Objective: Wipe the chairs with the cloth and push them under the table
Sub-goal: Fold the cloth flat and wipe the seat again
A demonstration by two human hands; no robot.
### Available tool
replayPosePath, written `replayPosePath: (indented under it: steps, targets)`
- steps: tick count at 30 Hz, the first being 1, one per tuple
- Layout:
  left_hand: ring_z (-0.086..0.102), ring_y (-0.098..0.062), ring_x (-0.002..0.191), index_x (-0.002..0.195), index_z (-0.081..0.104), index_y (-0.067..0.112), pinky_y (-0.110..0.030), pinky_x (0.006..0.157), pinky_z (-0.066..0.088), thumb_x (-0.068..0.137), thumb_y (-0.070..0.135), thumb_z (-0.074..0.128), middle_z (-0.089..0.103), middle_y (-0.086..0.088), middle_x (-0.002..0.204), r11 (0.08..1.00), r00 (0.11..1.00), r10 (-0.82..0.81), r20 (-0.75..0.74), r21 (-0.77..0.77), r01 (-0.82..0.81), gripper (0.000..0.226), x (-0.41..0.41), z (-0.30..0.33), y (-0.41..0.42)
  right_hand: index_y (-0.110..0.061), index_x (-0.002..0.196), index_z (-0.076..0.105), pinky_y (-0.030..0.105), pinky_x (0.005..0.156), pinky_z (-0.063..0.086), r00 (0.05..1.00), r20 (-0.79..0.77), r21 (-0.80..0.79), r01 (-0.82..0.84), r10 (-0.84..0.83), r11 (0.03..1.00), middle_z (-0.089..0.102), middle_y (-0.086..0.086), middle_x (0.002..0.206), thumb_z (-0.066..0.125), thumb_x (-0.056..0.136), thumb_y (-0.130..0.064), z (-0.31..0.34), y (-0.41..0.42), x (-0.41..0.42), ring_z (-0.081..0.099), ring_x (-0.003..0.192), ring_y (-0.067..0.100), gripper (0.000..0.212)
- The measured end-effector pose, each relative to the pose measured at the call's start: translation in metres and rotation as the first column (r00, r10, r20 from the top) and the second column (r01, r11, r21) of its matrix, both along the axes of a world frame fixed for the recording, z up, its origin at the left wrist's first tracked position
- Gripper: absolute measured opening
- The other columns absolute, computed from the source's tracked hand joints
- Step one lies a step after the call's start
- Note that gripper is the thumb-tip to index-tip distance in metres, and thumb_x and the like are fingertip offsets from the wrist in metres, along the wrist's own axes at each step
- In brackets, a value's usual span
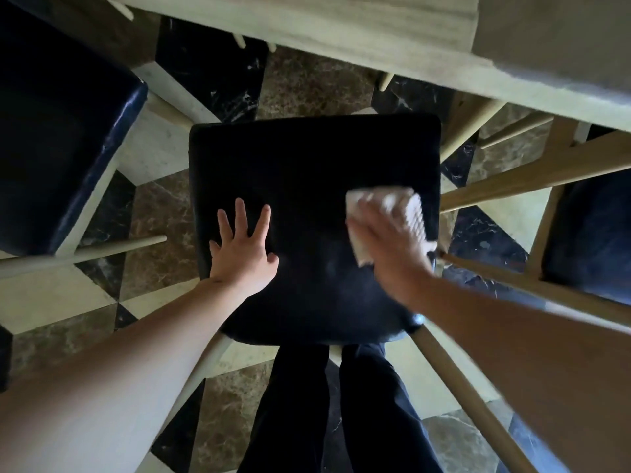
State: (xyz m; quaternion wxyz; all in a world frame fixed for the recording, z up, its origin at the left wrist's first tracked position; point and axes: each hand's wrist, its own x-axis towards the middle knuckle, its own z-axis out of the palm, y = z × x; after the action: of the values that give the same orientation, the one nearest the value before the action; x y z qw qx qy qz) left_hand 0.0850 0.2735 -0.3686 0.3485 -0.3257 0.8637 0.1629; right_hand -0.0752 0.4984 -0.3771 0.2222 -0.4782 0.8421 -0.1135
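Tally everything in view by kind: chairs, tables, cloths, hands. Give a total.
Dark-seated chairs: 3 (middle chair, left chair, right chair)
Table: 1
White cloth: 1
Hands: 2 (left hand, right hand)
Total: 7

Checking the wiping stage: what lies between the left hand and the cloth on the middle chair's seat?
Only bare dark seat. In the head view the left hand lies flat, and the right hand presses the white cloth near the seat's right edge.
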Motion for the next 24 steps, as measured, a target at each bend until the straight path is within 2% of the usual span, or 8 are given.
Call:
replayPosePath:
  steps: [4, 10, 12, 14, 15, 17, 20, 24]
  targets:
    - [-0.017, -0.039, 0.155, 0.16, -0.01, 0.04, -0.053, 0.116, 0.038, 0.1, 0.036, 0.049, -0.025, -0.007, 0.168, 0.996, 0.996, 0.052, 0.07, 0.071, -0.057, 0.084, -0.009, 0.012, 0.001, -0.021, 0.157, 0.027, 0.043, 0.123, -0.004, 0.934, 0.264, 0.197, -0.296, 0.24, 0.935, 0.005, 0.008, 0.168, 0.063, 0.075, -0.001, 0.002, 0.033, 0.059, -0.001, 0.154, 0.026, 0.091]
    - [-0.002, -0.032, 0.158, 0.161, 0.008, 0.042, -0.05, 0.121, 0.032, 0.1, 0.031, 0.052, -0.009, -0.003, 0.172, 0.95, 0.984, 0.07, 0.161, 0.291, -0.116, 0.076, -0.017, 0.039, 0.03, -0.027, 0.157, 0.021, 0.041, 0.123, 0.0, 0.886, 0.4, 0.3, -0.368, 0.234, 0.88, 0.0, 0.002, 0.168, 0.06, 0.085, -0.007, 0.018, 0.036, 0.062, -0.003, 0.154, 0.02, 0.084]
    - [0.011, -0.03, 0.157, 0.161, 0.007, 0.043, -0.044, 0.12, 0.034, 0.095, 0.032, 0.061, 0.001, -0.003, 0.172, 0.934, 0.995, 0.044, 0.095, 0.351, -0.075, 0.086, -0.016, 0.05, 0.046, -0.03, 0.153, 0.032, 0.04, 0.12, 0.017, 0.842, 0.535, 0.278, -0.253, 0.069, 0.927, 0.021, 0.003, 0.164, 0.054, 0.088, -0.002, 0.036, 0.033, 0.059, 0.019, 0.15, 0.024, 0.074]
    - [0.019, -0.023, 0.156, 0.16, 0.005, 0.047, -0.035, 0.116, 0.035, 0.09, 0.035, 0.072, 0.007, 0.001, 0.172, 0.916, 1.0, 0.016, -0.023, 0.4, -0.005, 0.098, -0.014, 0.065, 0.06, -0.043, 0.143, 0.043, 0.027, 0.096, 0.047, 0.672, 0.711, 0.266, 0.017, -0.208, 0.964, 0.055, 0.005, 0.135, 0.045, 0.087, 0.003, 0.065, 0.022, 0.055, 0.057, 0.118, 0.022, 0.072]
    - [0.022, -0.019, 0.155, 0.159, 0.006, 0.049, -0.032, 0.115, 0.034, 0.088, 0.036, 0.075, 0.011, 0.003, 0.171, 0.904, 0.996, 0.034, -0.082, 0.427, 0.004, 0.101, -0.014, 0.07, 0.064, -0.05, 0.138, 0.044, 0.019, 0.076, 0.051, 0.593, 0.744, 0.284, 0.137, -0.308, 0.949, 0.063, 0.0, 0.117, 0.043, 0.084, 0.0, 0.077, 0.015, 0.05, 0.065, 0.097, 0.017, 0.074]
    - [0.033, -0.014, 0.15, 0.157, 0.021, 0.048, -0.027, 0.114, 0.035, 0.085, 0.03, 0.079, 0.026, 0.006, 0.167, 0.881, 0.966, 0.148, -0.21, 0.471, -0.032, 0.094, -0.018, 0.091, 0.062, -0.049, 0.137, 0.042, 0.017, 0.058, 0.05, 0.477, 0.776, 0.328, 0.254, -0.413, 0.91, 0.065, -0.002, 0.104, 0.042, 0.075, -0.005, 0.106, -0.002, 0.037, 0.066, 0.082, 0.014, 0.076]
    - [0.057, -0.008, 0.123, 0.135, 0.058, 0.035, -0.021, 0.102, 0.044, 0.08, 0.018, 0.082, 0.057, 0.011, 0.135, 0.884, 0.87, 0.247, -0.427, 0.468, -0.022, 0.063, -0.027, 0.14, 0.039, -0.026, 0.132, 0.044, 0.021, 0.067, 0.052, 0.388, 0.827, 0.269, 0.363, -0.407, 0.892, 0.06, 0.007, 0.105, 0.045, 0.081, 0.006, 0.156, -0.026, 0.019, 0.061, 0.088, 0.014, 0.06]
    - [0.06, -0.004, 0.094, 0.104, 0.069, 0.028, -0.025, 0.082, 0.049, 0.079, 0.024, 0.081, 0.064, 0.012, 0.1, 0.916, 0.822, 0.196, -0.535, 0.399, 0.04, 0.029, -0.022, 0.211, -0.003, -0.03, 0.11, 0.06, 0.031, 0.076, 0.055, 0.418, 0.843, 0.162, 0.404, -0.339, 0.9, 0.07, 0.0, 0.095, 0.063, 0.071, -0.014, 0.231, -0.054, 0.019, 0.066, 0.087, 0.014, 0.042]
